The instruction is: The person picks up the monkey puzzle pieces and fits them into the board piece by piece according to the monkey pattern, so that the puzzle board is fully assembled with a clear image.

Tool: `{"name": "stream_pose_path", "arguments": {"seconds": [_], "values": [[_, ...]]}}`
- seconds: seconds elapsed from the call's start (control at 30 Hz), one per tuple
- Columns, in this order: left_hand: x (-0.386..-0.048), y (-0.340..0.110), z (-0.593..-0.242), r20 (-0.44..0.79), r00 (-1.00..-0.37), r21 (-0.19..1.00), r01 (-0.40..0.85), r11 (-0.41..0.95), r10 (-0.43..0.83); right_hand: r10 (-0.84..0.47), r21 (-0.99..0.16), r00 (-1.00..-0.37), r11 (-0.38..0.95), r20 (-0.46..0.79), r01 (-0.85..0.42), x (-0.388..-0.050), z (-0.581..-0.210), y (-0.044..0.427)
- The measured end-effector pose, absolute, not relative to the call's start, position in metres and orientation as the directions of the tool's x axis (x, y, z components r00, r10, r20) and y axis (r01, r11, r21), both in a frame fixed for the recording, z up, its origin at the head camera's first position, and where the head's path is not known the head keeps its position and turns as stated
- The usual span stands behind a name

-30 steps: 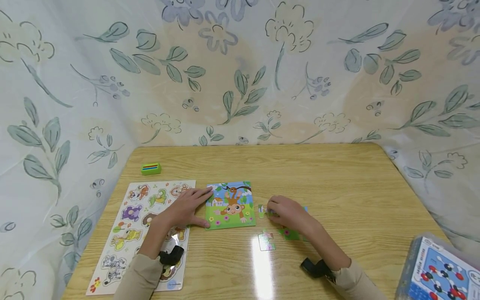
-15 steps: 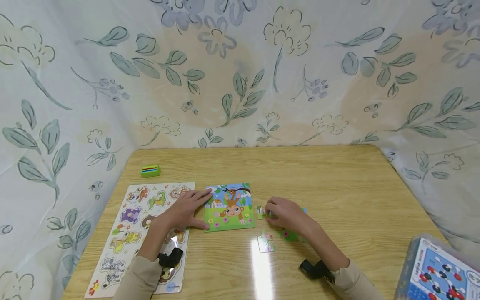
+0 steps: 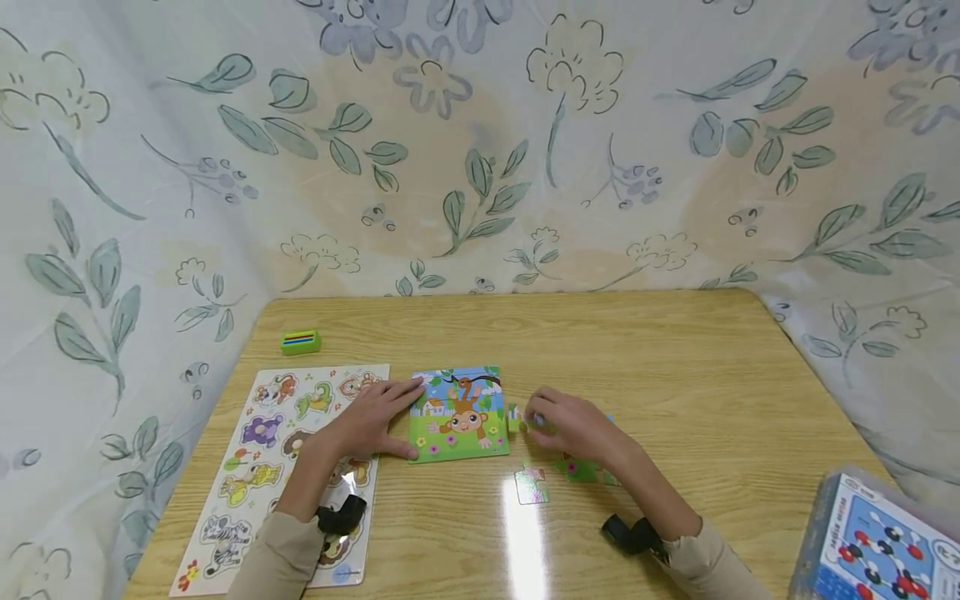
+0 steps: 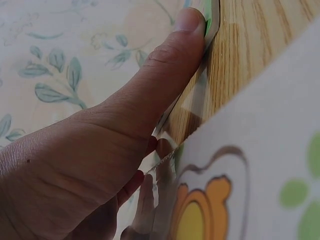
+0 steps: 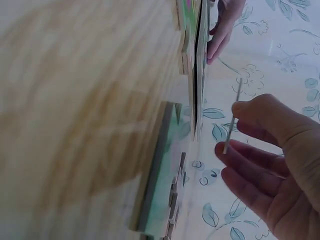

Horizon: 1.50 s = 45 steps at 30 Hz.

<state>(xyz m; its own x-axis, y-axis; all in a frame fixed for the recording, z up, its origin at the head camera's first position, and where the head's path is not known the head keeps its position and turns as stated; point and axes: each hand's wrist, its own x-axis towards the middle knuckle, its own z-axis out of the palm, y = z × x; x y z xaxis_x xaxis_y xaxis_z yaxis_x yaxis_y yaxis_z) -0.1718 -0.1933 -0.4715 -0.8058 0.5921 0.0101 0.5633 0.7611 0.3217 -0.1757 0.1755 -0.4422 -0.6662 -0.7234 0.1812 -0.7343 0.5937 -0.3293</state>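
In the head view the monkey jigsaw puzzle [image 3: 459, 414] lies flat mid-table, its picture of a monkey, house and snake looking whole. My left hand [image 3: 372, 418] rests against its left side, fingers at the upper left corner and thumb [image 4: 170, 60] at the lower left. Just right of the puzzle my right hand [image 3: 570, 427] pinches a jigsaw piece [image 3: 514, 417] between thumb and fingers; the right wrist view shows this thin piece [image 5: 232, 117] edge-on, lifted off the table. Under that hand lie several green and blue pieces [image 3: 577, 468], partly hidden. One loose piece [image 3: 532, 485] lies nearer the front.
A white animal board [image 3: 258, 425] lies at the left, partly beneath my left forearm. Behind it is a small green block [image 3: 301, 342] with coloured stripes. A molecule-model box [image 3: 885, 542] stands at the front right corner. A floral cloth [image 3: 480, 150] hangs behind the table.
My right hand has shifted slightly left with the pinched piece, which is now closer to the puzzle's right edge. My left hand has stayed in place.
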Motion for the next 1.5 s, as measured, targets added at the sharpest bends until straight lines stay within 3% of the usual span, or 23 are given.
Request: {"name": "stream_pose_path", "arguments": {"seconds": [0.47, 1.5], "values": [[-0.169, -0.192, -0.467, 0.006, -0.809, 0.325, 0.557, 0.764, 0.588, -0.707, -0.305, -0.598, 0.514, 0.377, -0.802, -0.177, -0.442, 0.169], [-0.172, -0.194, -0.470, -0.024, -0.815, 0.339, 0.539, 0.771, 0.580, -0.740, -0.225, -0.448, 0.388, 0.502, -0.894, -0.179, -0.446, 0.163]]}}
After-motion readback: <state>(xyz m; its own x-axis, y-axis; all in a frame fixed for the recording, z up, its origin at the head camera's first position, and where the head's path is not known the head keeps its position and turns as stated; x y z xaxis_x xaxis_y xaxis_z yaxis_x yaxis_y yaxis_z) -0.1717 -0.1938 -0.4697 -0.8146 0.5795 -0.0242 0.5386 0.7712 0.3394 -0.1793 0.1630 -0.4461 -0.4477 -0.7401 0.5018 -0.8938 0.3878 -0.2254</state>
